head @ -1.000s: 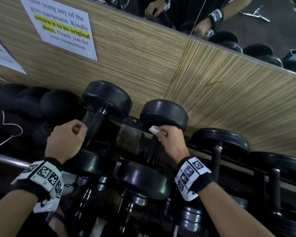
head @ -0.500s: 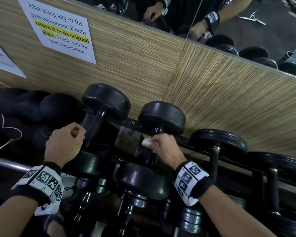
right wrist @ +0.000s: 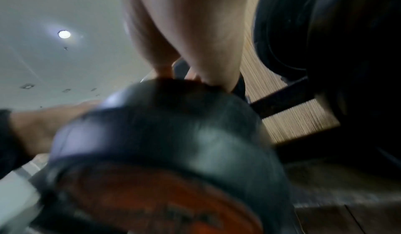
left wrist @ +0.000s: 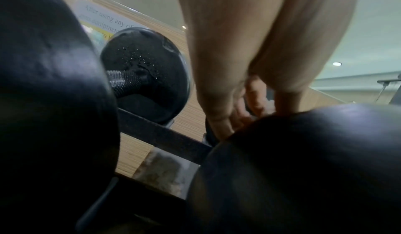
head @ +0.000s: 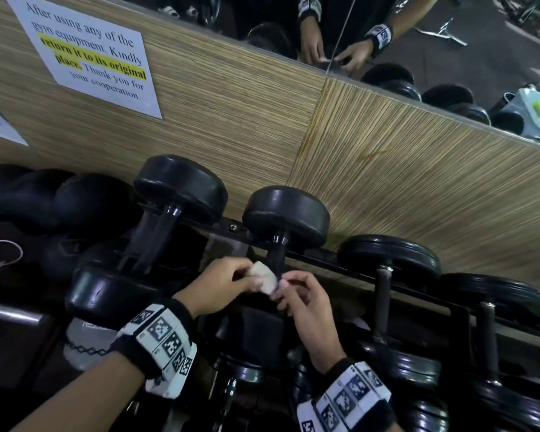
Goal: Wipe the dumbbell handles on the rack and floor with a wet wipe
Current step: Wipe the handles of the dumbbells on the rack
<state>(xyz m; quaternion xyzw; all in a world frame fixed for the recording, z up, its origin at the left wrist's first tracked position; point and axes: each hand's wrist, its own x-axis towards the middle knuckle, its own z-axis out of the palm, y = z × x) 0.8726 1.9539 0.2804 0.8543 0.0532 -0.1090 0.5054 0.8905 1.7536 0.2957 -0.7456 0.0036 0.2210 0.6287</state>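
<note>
While both pinch one wipe (head: 264, 277), left hand (head: 220, 286) and right hand (head: 307, 304) meet before two rack (head: 356, 271) dumbbells (head: 286, 218).

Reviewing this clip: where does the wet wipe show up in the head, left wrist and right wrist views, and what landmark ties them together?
Head: the wet wipe sits at centre, pinched between the left hand and right hand, in front of a dumbbell handle.
Left wrist: cannot tell; fingers and a dumbbell head hide it.
Right wrist: not visible.
Shared landmark: the striped wood wall panel.
</note>
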